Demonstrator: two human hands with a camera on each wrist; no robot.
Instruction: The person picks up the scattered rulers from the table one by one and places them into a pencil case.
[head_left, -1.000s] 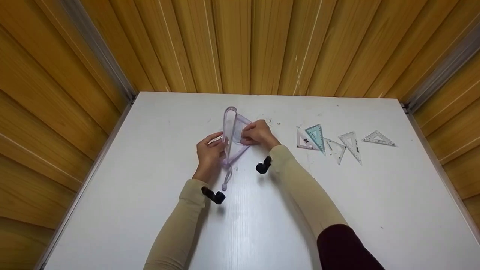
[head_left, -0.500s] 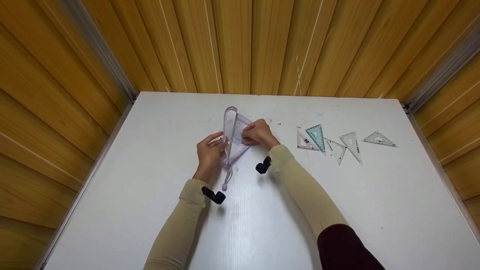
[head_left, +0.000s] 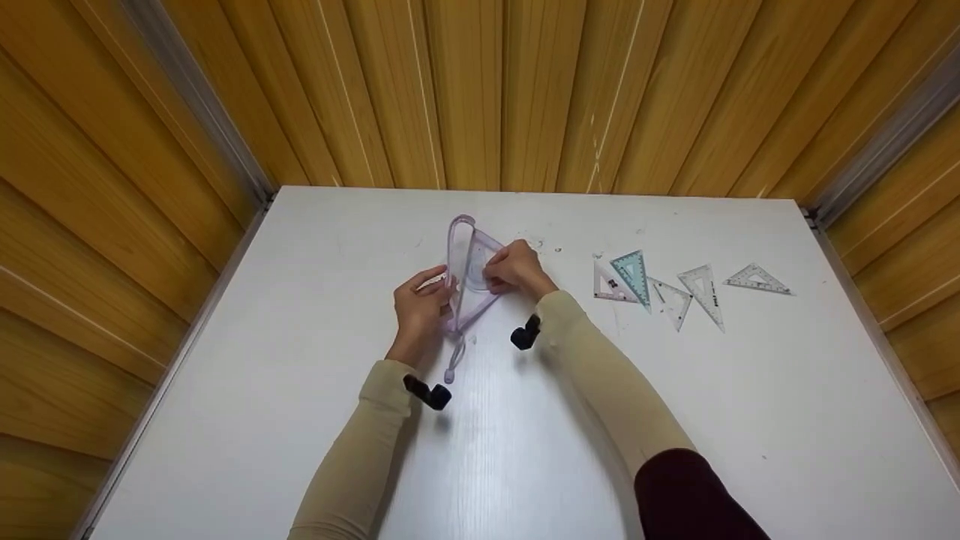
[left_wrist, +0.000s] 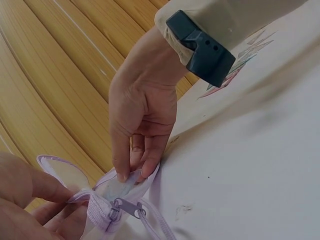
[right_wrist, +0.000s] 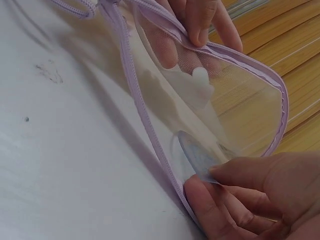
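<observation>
In the head view my left hand [head_left: 418, 309] grips one edge of a lilac mesh zip pouch [head_left: 480, 306], which stands with its mouth parted. The thumb presses on the zip edge in the right wrist view. My right hand [head_left: 516, 268] reaches in at the pouch's other side. Between its thumb and fingers it pinches a thin clear protractor [right_wrist: 197, 156] with a curved edge, inside the mouth; part of it is hidden by the fingers. A zip pull [left_wrist: 131, 208] shows near the pouch's corner, and a cord loop [head_left: 452, 367] hangs toward me.
Right of the pouch, several clear set squares [head_left: 700, 289] lie on the white table [head_left: 750, 412], with a blue set square [head_left: 632, 276] among them. Wooden panels [head_left: 480, 90] rise behind the table's far edge. Black cameras [head_left: 429, 393] sit on both wrists.
Almost nothing differs. My right hand shifts very slightly at the pouch mouth, keeping its pinch on the protractor; my left hand stays in place.
</observation>
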